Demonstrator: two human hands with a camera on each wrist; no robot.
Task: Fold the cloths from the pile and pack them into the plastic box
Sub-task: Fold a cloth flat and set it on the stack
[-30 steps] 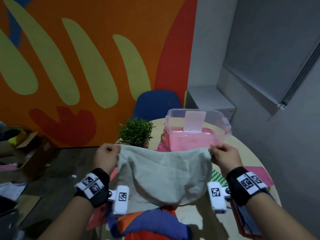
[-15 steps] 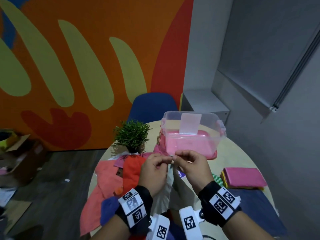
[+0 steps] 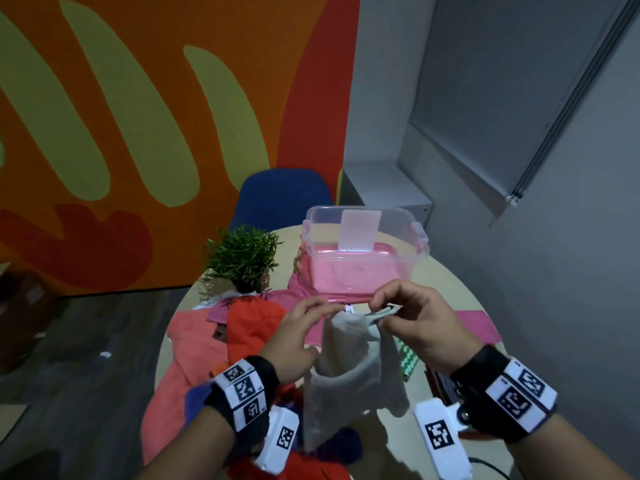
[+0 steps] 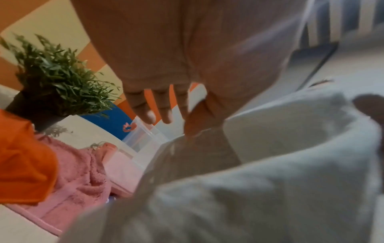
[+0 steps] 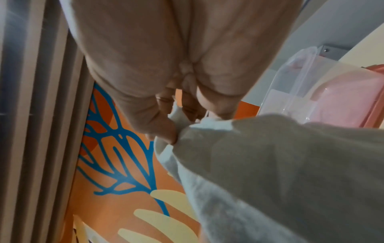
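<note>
A grey cloth (image 3: 349, 365) hangs folded in half over the table, its top corners drawn together. My left hand (image 3: 332, 308) pinches one top corner beside a small white label. My right hand (image 3: 381, 308) pinches the other corner just to the right. The left wrist view shows the thumb of the left hand (image 4: 176, 118) on the edge of the grey cloth (image 4: 270, 164). In the right wrist view the right hand (image 5: 176, 125) nips a tuft of the grey cloth (image 5: 290, 164). The clear plastic box (image 3: 363, 251) stands just beyond the hands, on its pink lid. A pile of orange, red and pink cloths (image 3: 221, 341) lies at the left.
A potted plant (image 3: 242, 258) stands left of the box. Folded cloths, the top one pink (image 3: 474, 327), with a green patterned cloth (image 3: 408, 362), lie at the right on the round table (image 3: 450, 289). A blue chair (image 3: 284, 195) stands behind it.
The hands, first wide apart with the grey cloth spread, came together and doubled it. They now sit slightly apart again, with the cloth hanging between them.
</note>
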